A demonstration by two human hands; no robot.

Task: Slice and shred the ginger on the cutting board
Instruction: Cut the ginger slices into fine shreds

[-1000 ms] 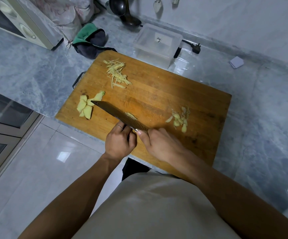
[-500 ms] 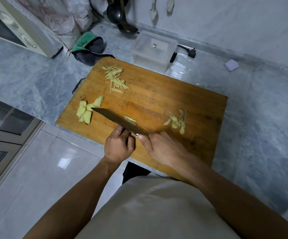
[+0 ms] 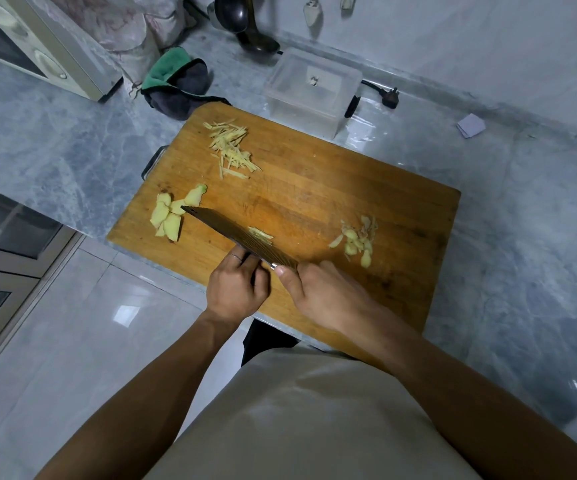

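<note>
A big knife [image 3: 231, 233] is gripped by the right hand [image 3: 321, 292] over the wooden cutting board [image 3: 314, 188] on the counter [image 3: 55, 147]. The left hand [image 3: 237, 289] is curled beside the blade; what it pinches cannot be told. Ginger slices [image 3: 167, 216] lie at the board's left, shreds [image 3: 231, 150] near the top, scraps [image 3: 358, 240] at the right. A clear box [image 3: 309, 86] is seen above the board; what is in it cannot be told.

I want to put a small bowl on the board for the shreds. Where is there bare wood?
Bare wood lies in the far right corner of the board, between the shreds and the peels, beside the clear box. The near left is crowded: slices, knife, left hand and right hand.
</note>
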